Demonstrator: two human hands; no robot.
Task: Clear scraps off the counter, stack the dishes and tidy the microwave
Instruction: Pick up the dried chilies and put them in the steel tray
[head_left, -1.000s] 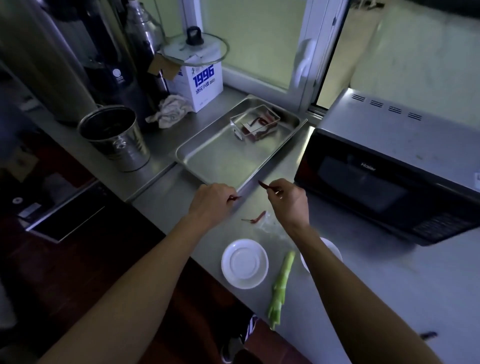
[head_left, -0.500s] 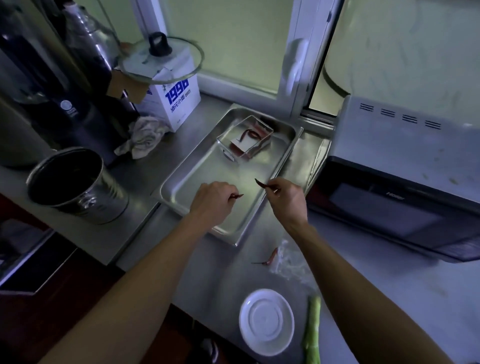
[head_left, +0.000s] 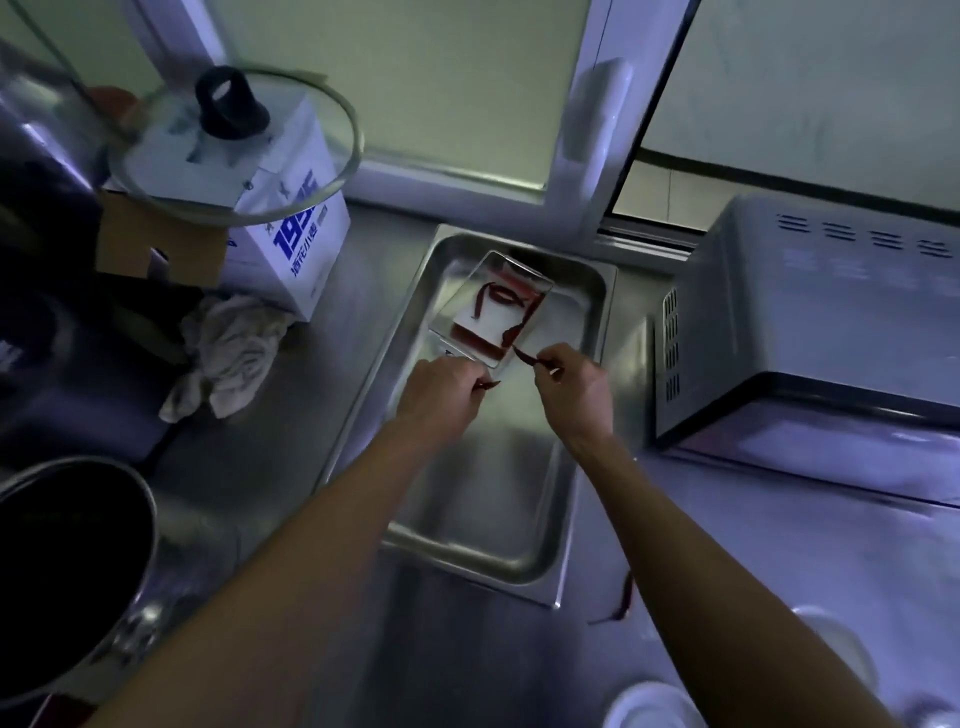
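Hands work over the steel tray (head_left: 395, 452), each carrying one chilli scrap toward the small clear dish (head_left: 540, 288) at twelve o'clock. The left hand (head_left: 441, 400) pinches one chilli (head_left: 488, 385); the right hand (head_left: 574, 387) pinches another (head_left: 524, 355). A third scrap (head_left: 623, 603) lies on the bench (head_left: 467, 665) at five o'clock.

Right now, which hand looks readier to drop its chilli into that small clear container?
The right hand, probably. Its chilli already points at the small clear container edge, while the left hand holds its chilli piece short of it.
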